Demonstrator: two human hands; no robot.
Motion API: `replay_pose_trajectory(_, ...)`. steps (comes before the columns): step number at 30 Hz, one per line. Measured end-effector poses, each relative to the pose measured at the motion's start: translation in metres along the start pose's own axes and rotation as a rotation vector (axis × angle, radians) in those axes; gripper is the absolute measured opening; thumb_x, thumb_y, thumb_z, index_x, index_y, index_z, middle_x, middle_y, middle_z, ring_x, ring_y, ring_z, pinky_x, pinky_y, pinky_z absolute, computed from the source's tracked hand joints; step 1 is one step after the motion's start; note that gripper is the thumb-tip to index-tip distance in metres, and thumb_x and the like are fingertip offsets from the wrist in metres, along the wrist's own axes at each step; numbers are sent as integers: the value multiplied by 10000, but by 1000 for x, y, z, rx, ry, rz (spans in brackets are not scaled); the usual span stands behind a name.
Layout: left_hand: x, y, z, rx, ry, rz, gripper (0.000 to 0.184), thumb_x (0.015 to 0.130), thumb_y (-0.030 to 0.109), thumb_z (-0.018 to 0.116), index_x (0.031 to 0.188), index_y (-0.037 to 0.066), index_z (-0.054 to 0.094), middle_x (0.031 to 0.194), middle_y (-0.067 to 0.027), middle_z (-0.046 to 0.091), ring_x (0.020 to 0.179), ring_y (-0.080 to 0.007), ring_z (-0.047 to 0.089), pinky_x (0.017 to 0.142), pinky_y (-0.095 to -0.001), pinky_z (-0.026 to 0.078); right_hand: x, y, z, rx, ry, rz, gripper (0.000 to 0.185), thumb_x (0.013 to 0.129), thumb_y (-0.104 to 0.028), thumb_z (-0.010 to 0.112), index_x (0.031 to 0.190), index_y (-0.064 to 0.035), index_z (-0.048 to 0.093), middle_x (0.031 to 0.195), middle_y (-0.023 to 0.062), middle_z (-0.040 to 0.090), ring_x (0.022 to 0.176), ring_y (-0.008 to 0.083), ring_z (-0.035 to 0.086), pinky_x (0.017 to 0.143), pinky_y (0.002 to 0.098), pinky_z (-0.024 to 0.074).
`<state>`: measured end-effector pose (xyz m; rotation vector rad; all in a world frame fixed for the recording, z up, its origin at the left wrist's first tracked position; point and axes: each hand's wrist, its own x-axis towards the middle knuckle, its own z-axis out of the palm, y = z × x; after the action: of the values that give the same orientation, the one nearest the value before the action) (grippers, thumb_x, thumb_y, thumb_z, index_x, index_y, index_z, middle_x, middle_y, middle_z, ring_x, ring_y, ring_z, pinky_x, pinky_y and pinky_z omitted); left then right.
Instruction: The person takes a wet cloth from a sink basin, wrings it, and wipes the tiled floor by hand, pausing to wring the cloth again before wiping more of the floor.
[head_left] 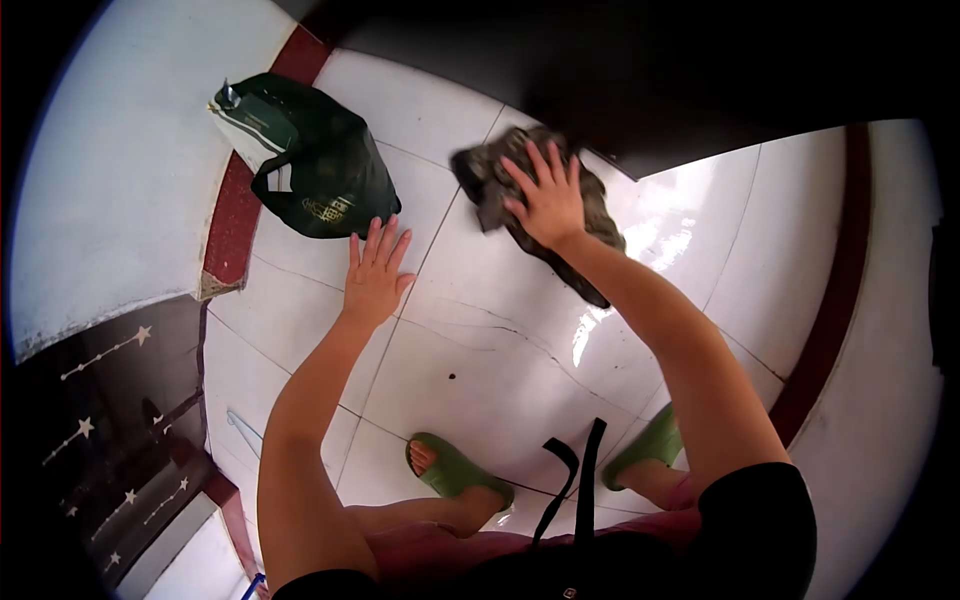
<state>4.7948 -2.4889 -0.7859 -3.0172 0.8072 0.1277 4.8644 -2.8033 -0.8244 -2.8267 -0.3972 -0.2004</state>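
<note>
My right hand [548, 205] lies flat with spread fingers on top of a crumpled brown-grey patterned cloth [592, 210]. The cloth is spread on the white tiled floor [460, 320], its left end slightly blurred. No fingers are visibly wrapped round it. My left hand [375, 272] is open, palm down, its fingertips near the lower edge of a dark green bag [340, 150]. Whether they touch the bag, I cannot tell. Yellowish print shows on the bag's side, and a box-like item [262, 125] shows at its upper left.
A dark piece of furniture [600, 70] overhangs the floor at the top. Red-brown skirting [232, 215] runs along the left wall, with more at right. A dark curtain with stars [130, 420] hangs at lower left. Green slippers [455, 462] are on my feet.
</note>
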Motion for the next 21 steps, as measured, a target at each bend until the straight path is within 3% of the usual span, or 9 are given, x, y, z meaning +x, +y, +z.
replay_pose_trajectory(2, -7, -12, 22, -23, 32, 75, 712, 864, 310, 611, 1456, 58, 306, 1548, -151, 233, 1436, -320, 204, 1158, -531, 127, 52, -33, 20, 3, -16, 22, 517, 922, -432, 515, 1419, -330, 417, 1546, 36, 287, 1426, 334, 218, 1136, 576, 128)
replay_pose_trajectory(4, -15, -21, 43, -294, 157, 6, 649, 868, 217, 583, 1426, 14, 323, 1514, -156, 296, 1416, -333, 246, 1161, -538, 125, 60, -76, 29, -24, -85, 52, 486, 935, -403, 484, 1409, -301, 444, 1545, 18, 292, 1440, 290, 203, 1156, 550, 92)
replay_pose_trajectory(7, -15, -30, 47, -350, 169, 85, 631, 839, 138, 572, 1402, -13, 330, 1481, -165, 334, 1406, -345, 260, 1163, -526, 156, -9, -128, 24, 116, -192, -153, 453, 916, -362, 505, 1352, -242, 521, 1515, 42, 341, 1424, 297, 231, 1158, 536, 130)
replay_pose_trajectory(9, -13, -31, 39, -324, 152, 150, 654, 829, 137, 589, 1400, -29, 318, 1474, -175, 336, 1402, -348, 264, 1155, -546, 169, -83, -162, 16, 263, -174, -93, 442, 874, -299, 563, 1303, -193, 558, 1500, 54, 355, 1404, 307, 268, 1146, 536, 182)
replay_pose_trajectory(11, -17, -33, 29, -369, 50, 195, 687, 811, 142, 614, 1403, -29, 310, 1475, -180, 327, 1401, -342, 270, 1154, -551, 165, -151, -186, -1, 334, -244, 53, 458, 887, -268, 573, 1336, -188, 525, 1525, 60, 312, 1419, 311, 239, 1138, 550, 182)
replay_pose_trajectory(12, -18, -38, 43, -356, 126, 216, 718, 785, 139, 639, 1403, -26, 314, 1476, -178, 317, 1397, -336, 279, 1153, -552, 160, -175, -191, -11, 354, -357, 120, 494, 894, -261, 572, 1376, -195, 485, 1555, 61, 253, 1438, 315, 197, 1135, 559, 179)
replay_pose_trajectory(14, -17, -36, 38, -355, 80, 176, 679, 812, 167, 622, 1399, -21, 335, 1471, -173, 325, 1386, -340, 297, 1149, -550, 164, -215, -200, -16, 286, -361, 217, 536, 865, -255, 618, 1381, -221, 477, 1561, 53, 242, 1437, 321, 204, 1113, 588, 208)
replay_pose_trajectory(19, -12, -28, 38, -227, 93, 207, 604, 876, 206, 567, 1415, 40, 353, 1480, -162, 323, 1398, -340, 280, 1129, -555, 172, -222, -213, -29, 252, -430, 446, 660, 889, -311, 615, 1479, -255, 324, 1586, 67, 149, 1459, 345, 106, 1122, 610, 166)
replay_pose_trajectory(21, -11, -25, 37, -165, 90, 212, 583, 889, 210, 557, 1417, 60, 359, 1489, -161, 311, 1396, -348, 279, 1123, -553, 179, -227, -196, -25, 332, -321, 333, 699, 863, -370, 638, 1479, -281, 320, 1589, 63, 141, 1460, 348, 95, 1116, 631, 154)
